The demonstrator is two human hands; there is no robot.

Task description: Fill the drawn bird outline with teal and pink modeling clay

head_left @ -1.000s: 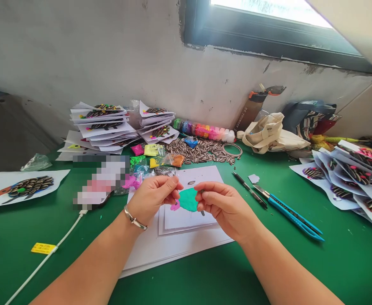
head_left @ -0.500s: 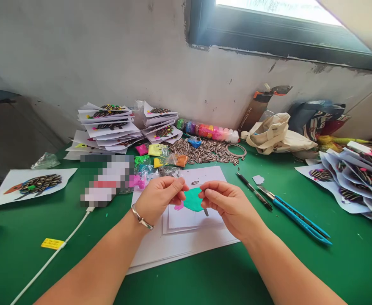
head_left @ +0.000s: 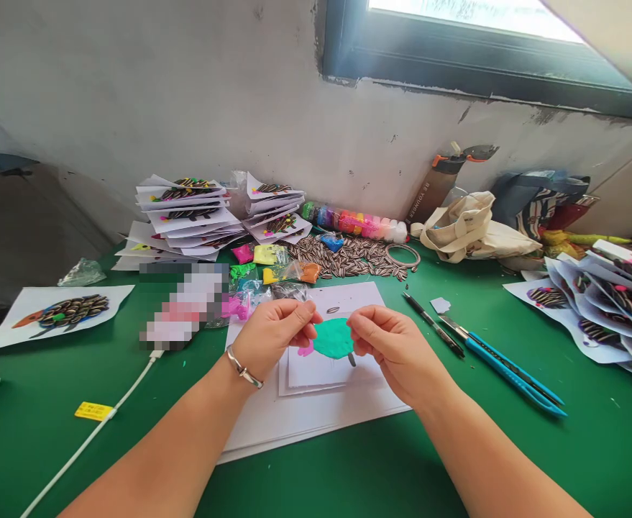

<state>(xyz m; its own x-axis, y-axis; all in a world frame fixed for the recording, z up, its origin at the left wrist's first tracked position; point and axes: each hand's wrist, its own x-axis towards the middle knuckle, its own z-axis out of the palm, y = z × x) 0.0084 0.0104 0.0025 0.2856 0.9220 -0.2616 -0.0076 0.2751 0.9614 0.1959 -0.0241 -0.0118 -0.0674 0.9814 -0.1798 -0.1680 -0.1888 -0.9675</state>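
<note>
A flat, rounded sheet of teal-green modelling clay (head_left: 333,338) spans the space between my hands. My left hand (head_left: 275,334) pinches its left edge between thumb and fingers. At the right edge, the thumb and fingers of my right hand (head_left: 388,345) are closed on it too. Below lies a small white sheet of paper (head_left: 316,380) on larger sheets (head_left: 288,428). A bit of pink clay (head_left: 305,350) shows by the left side of the teal sheet, and a dark grey piece (head_left: 352,359) by its lower right. One sunflower seed (head_left: 333,309) lies on the paper behind.
Behind the paper are bagged coloured clays (head_left: 269,254), a heap of sunflower seeds (head_left: 362,257) and a roll of tape (head_left: 402,255). A pen (head_left: 433,326) and blue tweezers (head_left: 510,370) lie right. Seed pictures stand stacked left (head_left: 186,216) and right (head_left: 601,302). A white cable (head_left: 86,439) crosses the left.
My right hand has shifted slightly right, away from the left one. The teal clay between them looks a little wider. The whole view has drifted slightly.
</note>
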